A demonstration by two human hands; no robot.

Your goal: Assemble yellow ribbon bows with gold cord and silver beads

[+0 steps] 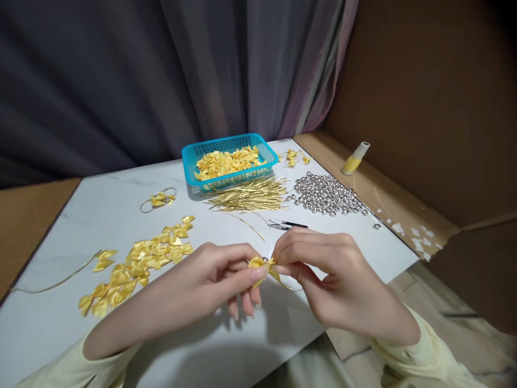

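Note:
Between my fingertips, above the near part of the white table, is a yellow satin ribbon flower point(256, 263) with a silver bead point(265, 259) at its middle. My left hand point(222, 275) pinches the flower's left petals between thumb and forefinger, the other fingers hanging loose below. From the right, my right hand point(329, 269) pinches the flower close to the bead. A thin gold wire point(294, 289) loops out under the right fingers. Just beyond that hand lie small black-handled snips point(294, 224), partly hidden by it.
Loose yellow ribbon petals point(139, 261) spread at left, below a flower on a wire ring point(162, 199). At the back stands a blue basket point(188, 171) of petals, behind gold wire stems point(250, 195). Silver beads point(327, 194) and a yellow thread spool point(354, 160) are right.

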